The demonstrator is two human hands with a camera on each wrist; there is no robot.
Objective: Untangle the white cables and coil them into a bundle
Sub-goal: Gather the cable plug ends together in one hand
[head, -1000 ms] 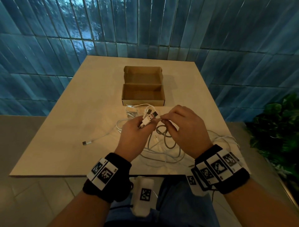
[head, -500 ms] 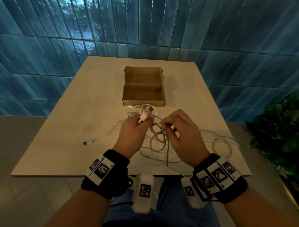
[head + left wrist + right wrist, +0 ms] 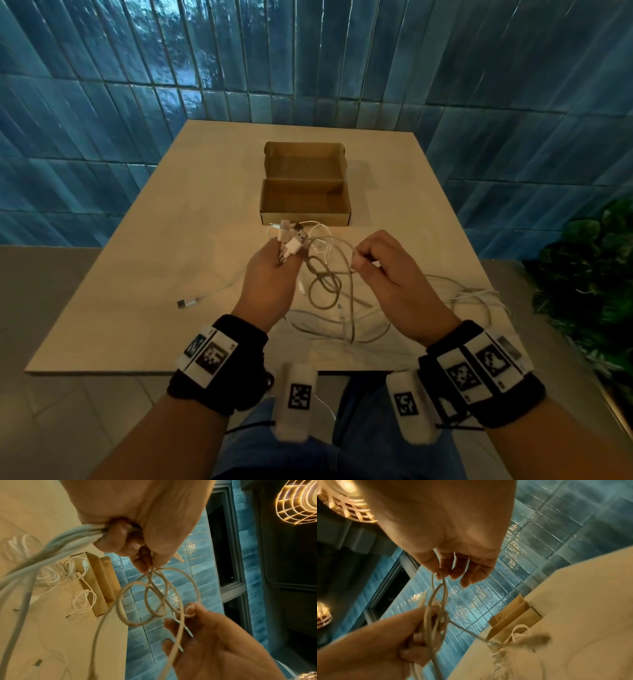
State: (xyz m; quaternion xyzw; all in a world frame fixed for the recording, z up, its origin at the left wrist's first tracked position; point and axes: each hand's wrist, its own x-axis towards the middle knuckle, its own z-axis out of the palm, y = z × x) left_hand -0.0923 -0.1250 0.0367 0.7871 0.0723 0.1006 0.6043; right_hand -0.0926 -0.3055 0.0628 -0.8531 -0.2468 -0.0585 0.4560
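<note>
Two hands, left hand (image 3: 270,277) gripping looped white cables (image 3: 325,284), right hand (image 3: 387,274) fingers pinching one strand

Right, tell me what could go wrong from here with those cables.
The right hand pinches one strand while the left hand grips several plug ends; pulling apart could tighten the hanging loops into a knot rather than free them. Slack cable trails toward the table's right edge and might slide off. The small coil by the cardboard box could get dragged along.
</note>
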